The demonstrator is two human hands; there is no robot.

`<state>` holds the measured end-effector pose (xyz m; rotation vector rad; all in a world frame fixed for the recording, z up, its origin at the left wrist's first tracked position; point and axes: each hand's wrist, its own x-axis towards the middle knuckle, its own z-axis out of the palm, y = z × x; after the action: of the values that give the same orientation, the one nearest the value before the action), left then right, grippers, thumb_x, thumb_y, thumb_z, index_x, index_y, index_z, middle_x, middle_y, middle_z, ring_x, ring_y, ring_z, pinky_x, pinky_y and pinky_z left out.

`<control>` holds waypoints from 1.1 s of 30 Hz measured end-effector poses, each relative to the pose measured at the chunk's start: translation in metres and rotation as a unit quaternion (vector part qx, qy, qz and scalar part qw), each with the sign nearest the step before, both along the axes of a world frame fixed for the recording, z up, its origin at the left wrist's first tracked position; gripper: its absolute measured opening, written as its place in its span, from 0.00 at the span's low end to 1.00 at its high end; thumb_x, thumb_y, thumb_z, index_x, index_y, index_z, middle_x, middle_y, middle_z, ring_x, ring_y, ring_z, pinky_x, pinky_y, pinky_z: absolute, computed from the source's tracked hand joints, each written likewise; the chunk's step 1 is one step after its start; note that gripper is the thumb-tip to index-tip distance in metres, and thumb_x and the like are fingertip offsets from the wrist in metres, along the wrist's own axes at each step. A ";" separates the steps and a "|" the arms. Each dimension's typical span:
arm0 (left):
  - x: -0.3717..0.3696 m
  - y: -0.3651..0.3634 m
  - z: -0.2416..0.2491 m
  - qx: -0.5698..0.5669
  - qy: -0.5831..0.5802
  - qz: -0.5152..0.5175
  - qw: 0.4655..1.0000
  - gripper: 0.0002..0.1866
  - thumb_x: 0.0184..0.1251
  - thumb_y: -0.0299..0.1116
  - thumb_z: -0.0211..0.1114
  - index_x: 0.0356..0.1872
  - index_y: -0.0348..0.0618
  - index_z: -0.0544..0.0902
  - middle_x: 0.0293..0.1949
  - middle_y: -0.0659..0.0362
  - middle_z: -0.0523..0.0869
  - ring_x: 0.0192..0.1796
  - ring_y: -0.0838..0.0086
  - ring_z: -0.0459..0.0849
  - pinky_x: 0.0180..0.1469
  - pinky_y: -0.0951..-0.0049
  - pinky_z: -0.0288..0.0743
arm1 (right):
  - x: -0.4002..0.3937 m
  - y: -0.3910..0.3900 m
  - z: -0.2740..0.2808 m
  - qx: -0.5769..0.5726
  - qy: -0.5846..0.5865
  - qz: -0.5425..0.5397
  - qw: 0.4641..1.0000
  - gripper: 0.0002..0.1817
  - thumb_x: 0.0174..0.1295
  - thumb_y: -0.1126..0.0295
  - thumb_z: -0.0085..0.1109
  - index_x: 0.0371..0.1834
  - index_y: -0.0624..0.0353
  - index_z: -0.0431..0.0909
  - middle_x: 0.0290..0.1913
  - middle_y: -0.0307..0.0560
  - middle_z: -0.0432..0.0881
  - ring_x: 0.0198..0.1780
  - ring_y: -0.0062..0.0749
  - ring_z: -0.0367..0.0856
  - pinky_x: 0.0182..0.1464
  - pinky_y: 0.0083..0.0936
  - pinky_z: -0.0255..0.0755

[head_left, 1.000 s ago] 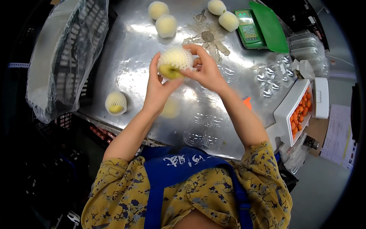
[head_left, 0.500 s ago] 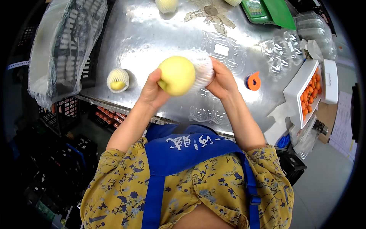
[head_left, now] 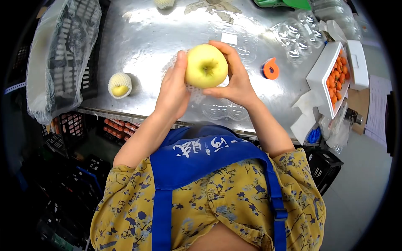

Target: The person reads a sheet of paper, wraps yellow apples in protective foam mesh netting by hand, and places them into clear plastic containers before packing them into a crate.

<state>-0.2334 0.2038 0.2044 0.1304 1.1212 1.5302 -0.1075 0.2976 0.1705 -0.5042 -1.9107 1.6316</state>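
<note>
A yellow-green apple [head_left: 206,66] is held up between my two hands, its stem hollow facing the camera. Fingers and thumb of my right hand [head_left: 234,77] wrap round its right side. My left hand [head_left: 175,85] is at its left side, the thumb beside the fruit. White foam netting [head_left: 196,94] shows behind and below the apple, next to my left fingers, which are partly hidden. Another fruit in a foam net [head_left: 119,85] rests on the metal table [head_left: 146,54] at the left.
An orange tape dispenser [head_left: 271,69] lies right of my hands. Clear plastic packs [head_left: 295,35] are at the upper right. A white foam box [head_left: 316,77] holds orange-red fruit. At the left stands a plastic-covered crate [head_left: 63,54]. Another netted fruit [head_left: 164,3] is at the top edge.
The apple has turned so its stem hollow faces me. My right hand has moved from the netting onto the apple, and the netting is now behind it toward my left hand. The view has shifted slightly.
</note>
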 end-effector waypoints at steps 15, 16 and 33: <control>0.003 -0.014 -0.008 0.046 0.011 -0.049 0.998 0.22 0.67 0.40 0.59 0.55 0.34 0.73 0.49 0.55 0.79 0.50 0.75 0.78 0.53 0.73 0.71 | 0.007 0.009 0.004 -0.103 0.034 0.093 0.990 0.38 0.52 0.66 0.62 0.68 0.62 0.59 0.63 0.48 0.66 0.65 0.33 0.64 0.66 0.29 0.56; 0.003 -0.014 -0.008 0.047 0.015 -0.046 0.998 0.22 0.67 0.41 0.58 0.54 0.34 0.73 0.49 0.55 0.79 0.50 0.75 0.78 0.53 0.73 0.71 | 0.007 0.009 0.005 -0.109 0.038 0.094 0.989 0.36 0.55 0.66 0.59 0.67 0.62 0.59 0.63 0.49 0.67 0.65 0.34 0.64 0.66 0.29 0.56; 0.013 -0.015 -0.010 0.070 0.070 0.011 0.995 0.21 0.67 0.38 0.57 0.55 0.34 0.71 0.51 0.55 0.79 0.53 0.73 0.78 0.56 0.70 0.71 | -0.010 0.000 0.001 -0.186 0.044 -0.025 0.981 0.19 0.68 0.65 0.41 0.56 0.63 0.71 0.51 0.47 0.78 0.52 0.29 0.75 0.56 0.24 0.67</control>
<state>-0.2206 0.1885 0.1941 0.3262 1.1276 1.6398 -0.1170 0.2971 0.1714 -0.6109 -1.5221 1.9528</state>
